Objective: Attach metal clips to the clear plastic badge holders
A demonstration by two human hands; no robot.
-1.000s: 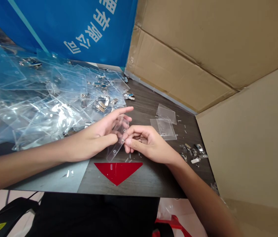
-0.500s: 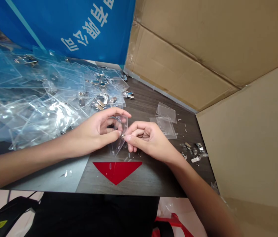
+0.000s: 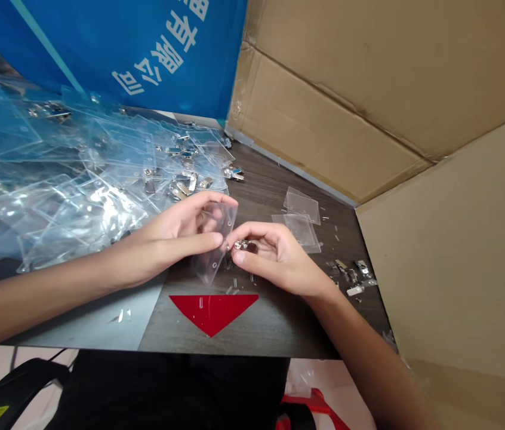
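Between the thumb and fingers of my left hand [image 3: 181, 236] is a clear plastic badge holder [image 3: 212, 257], tilted, with small punched holes along its right edge. My right hand [image 3: 274, 254] is closed on a metal badge clip [image 3: 246, 245], partly hidden by the fingers. The clip's near end is at the badge holder's holed edge; whether its strap passes through the slot I cannot make out. Below both hands a red triangle [image 3: 212, 310] lies on the dark wood-grain table [image 3: 288, 328].
A heap of clear badge holders with clips [image 3: 113, 143] spreads over the left. Two clear plastic sleeves [image 3: 301, 224] lie behind my right hand, and loose metal clips [image 3: 354, 275] lie farther right. A blue panel [image 3: 100, 42] and cardboard walls [image 3: 324, 119] bound the back and right.
My right hand has shifted slightly right, and more of the clip shows in its fingers. The badge holder has turned, so its holed edge and face show more fully.
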